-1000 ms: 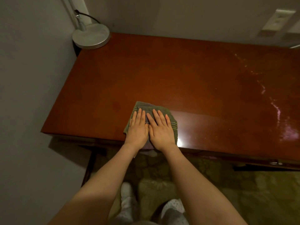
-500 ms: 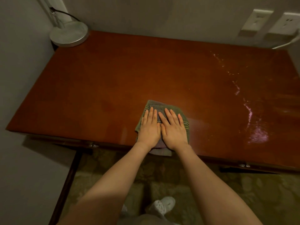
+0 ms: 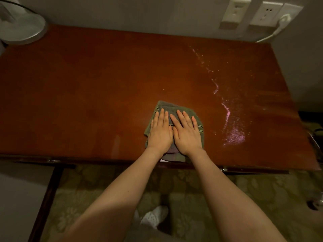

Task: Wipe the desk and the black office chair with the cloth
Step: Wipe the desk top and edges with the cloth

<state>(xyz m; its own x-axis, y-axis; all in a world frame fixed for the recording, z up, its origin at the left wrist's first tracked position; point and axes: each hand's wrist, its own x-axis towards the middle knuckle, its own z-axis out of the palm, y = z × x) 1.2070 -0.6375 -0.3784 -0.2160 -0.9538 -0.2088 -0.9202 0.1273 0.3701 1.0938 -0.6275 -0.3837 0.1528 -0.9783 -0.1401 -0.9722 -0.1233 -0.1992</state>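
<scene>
Head view looks down on a wide counter point(image 3: 87, 93) that stands against a wall. At its far left corner sits a round lamp base point(image 3: 22, 28), cut off by the picture edge. On the wall at the far right are two white sockets point(image 3: 234, 13), and a white cable point(image 3: 279, 27) hangs from beside them. A wet streak point(image 3: 227, 116) runs over the right part of the counter, near the cloth point(image 3: 167, 106) but apart from it.

The cloth lies at the near edge of the counter, in the middle. The left hand point(image 3: 160, 131) and the right hand point(image 3: 187, 135) lie flat on it side by side, fingers straight and pressing down, not curled around it. Both hands cover most of the cloth, so its fold is hard to make out. The black chair is not in the picture.

Under the counter a dark leg point(image 3: 47, 198) shows at the left, and a white shoe point(image 3: 153, 217) stands on the carpet point(image 3: 192, 186), half hidden between the forearms.

The counter top is smooth, shiny, red-brown wood. The cloth is grey-green terry with dark stripes near its sides. The carpet has a faded flower pattern.
</scene>
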